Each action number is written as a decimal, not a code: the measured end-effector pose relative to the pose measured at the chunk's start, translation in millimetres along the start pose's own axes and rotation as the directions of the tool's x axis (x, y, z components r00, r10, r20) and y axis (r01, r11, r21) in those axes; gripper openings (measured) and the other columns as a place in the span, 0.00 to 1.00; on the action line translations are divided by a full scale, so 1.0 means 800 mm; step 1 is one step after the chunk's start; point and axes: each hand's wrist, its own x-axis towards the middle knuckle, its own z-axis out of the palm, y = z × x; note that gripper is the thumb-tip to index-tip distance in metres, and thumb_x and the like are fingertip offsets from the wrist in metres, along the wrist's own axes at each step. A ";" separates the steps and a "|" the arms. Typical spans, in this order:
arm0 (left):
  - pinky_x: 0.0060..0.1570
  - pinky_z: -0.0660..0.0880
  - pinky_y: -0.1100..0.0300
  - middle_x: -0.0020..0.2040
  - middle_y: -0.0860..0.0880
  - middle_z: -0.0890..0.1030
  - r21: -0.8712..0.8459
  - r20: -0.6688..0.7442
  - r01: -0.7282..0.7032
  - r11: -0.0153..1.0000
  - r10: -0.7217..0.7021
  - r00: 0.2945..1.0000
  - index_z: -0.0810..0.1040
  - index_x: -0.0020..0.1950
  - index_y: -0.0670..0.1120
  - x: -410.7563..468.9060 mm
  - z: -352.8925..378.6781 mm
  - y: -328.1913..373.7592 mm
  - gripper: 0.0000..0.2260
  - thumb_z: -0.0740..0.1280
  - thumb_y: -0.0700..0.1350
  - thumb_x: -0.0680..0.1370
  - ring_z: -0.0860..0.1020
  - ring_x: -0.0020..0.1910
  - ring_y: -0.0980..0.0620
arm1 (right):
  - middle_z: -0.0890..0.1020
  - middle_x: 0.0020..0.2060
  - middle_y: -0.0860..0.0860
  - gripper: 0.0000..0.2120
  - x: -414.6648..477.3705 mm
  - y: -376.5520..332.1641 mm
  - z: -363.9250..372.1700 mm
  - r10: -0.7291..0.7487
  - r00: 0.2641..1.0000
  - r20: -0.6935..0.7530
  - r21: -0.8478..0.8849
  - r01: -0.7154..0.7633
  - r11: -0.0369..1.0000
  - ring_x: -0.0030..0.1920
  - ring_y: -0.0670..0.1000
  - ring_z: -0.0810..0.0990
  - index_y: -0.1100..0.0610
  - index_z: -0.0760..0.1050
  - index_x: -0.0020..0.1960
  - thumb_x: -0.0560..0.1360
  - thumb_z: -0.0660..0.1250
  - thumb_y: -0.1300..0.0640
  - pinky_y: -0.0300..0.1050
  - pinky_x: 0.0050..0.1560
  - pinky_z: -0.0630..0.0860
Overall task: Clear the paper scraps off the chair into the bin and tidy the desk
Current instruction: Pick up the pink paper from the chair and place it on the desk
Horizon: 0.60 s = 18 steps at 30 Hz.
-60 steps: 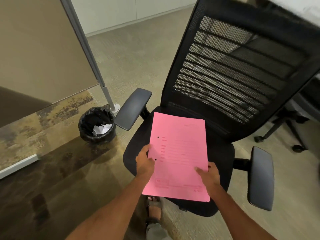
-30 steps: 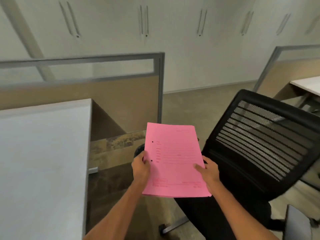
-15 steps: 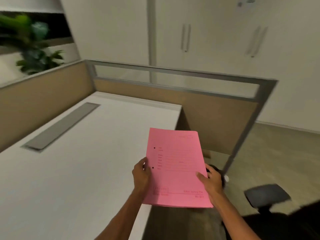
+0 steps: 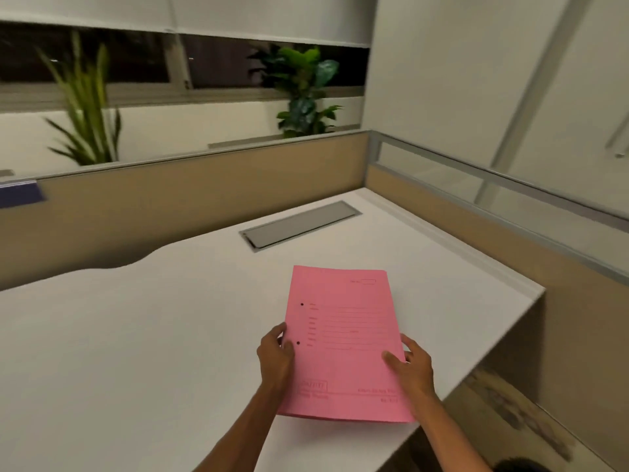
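A pink paper folder (image 4: 343,342) with printed lines and two punched holes is held flat above the white desk (image 4: 136,335), near its right front corner. My left hand (image 4: 275,356) grips the folder's left edge with the thumb on top. My right hand (image 4: 410,364) grips its right edge, thumb resting on the cover. The chair, the bin and the paper scraps are out of view, apart from a dark shape at the bottom right edge.
A grey cable hatch (image 4: 299,224) is set into the desk's far side. Beige partition panels (image 4: 204,185) with metal rails wall the desk at the back and right. Two green plants (image 4: 306,90) stand behind the back partition. The desk's right edge drops to the floor.
The view has swung left from the chair to the desk. Both hands carried the pink folder along and now hold it over the desk top.
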 end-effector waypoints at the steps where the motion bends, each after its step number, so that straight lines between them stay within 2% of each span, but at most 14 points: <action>1: 0.64 0.73 0.44 0.64 0.40 0.78 -0.002 -0.033 0.014 1.000 -0.014 0.999 0.73 0.67 0.37 0.004 -0.010 -0.003 0.17 0.58 0.32 0.79 0.77 0.61 0.41 | 0.82 0.50 0.58 0.27 0.007 -0.006 0.013 -0.009 1.000 0.029 -0.009 0.009 1.000 0.46 0.57 0.82 0.56 0.68 0.70 0.73 0.71 0.62 0.48 0.45 0.80; 8: 0.66 0.71 0.44 0.66 0.40 0.76 -0.026 -0.238 0.095 0.995 -0.099 0.966 0.72 0.68 0.36 0.025 -0.082 -0.021 0.17 0.58 0.33 0.79 0.76 0.63 0.40 | 0.83 0.48 0.58 0.28 0.036 -0.041 0.113 -0.056 0.976 0.211 -0.097 0.078 0.992 0.46 0.59 0.83 0.57 0.69 0.69 0.72 0.73 0.62 0.57 0.53 0.80; 12: 0.65 0.72 0.44 0.66 0.40 0.76 -0.045 -0.320 0.124 0.991 -0.132 0.938 0.71 0.69 0.36 0.039 -0.117 -0.033 0.18 0.58 0.33 0.79 0.76 0.63 0.40 | 0.83 0.46 0.57 0.27 0.046 -0.055 0.166 -0.075 0.955 0.287 -0.121 0.114 0.986 0.46 0.59 0.83 0.57 0.70 0.68 0.71 0.73 0.62 0.57 0.53 0.80; 15: 0.67 0.71 0.46 0.67 0.40 0.75 -0.067 -0.376 0.154 0.986 -0.168 0.911 0.70 0.69 0.36 0.053 -0.139 -0.043 0.18 0.58 0.32 0.79 0.75 0.64 0.40 | 0.82 0.43 0.54 0.25 0.053 -0.064 0.203 -0.086 0.940 0.330 -0.143 0.140 0.980 0.44 0.57 0.82 0.56 0.72 0.67 0.71 0.73 0.62 0.54 0.51 0.80; 18: 0.67 0.71 0.47 0.67 0.39 0.75 -0.089 -0.405 0.175 0.980 -0.196 0.893 0.70 0.69 0.36 0.068 -0.156 -0.052 0.18 0.59 0.32 0.79 0.75 0.64 0.40 | 0.83 0.46 0.56 0.25 0.062 -0.069 0.236 -0.080 0.929 0.361 -0.160 0.146 0.976 0.46 0.59 0.82 0.57 0.72 0.67 0.71 0.72 0.63 0.56 0.54 0.79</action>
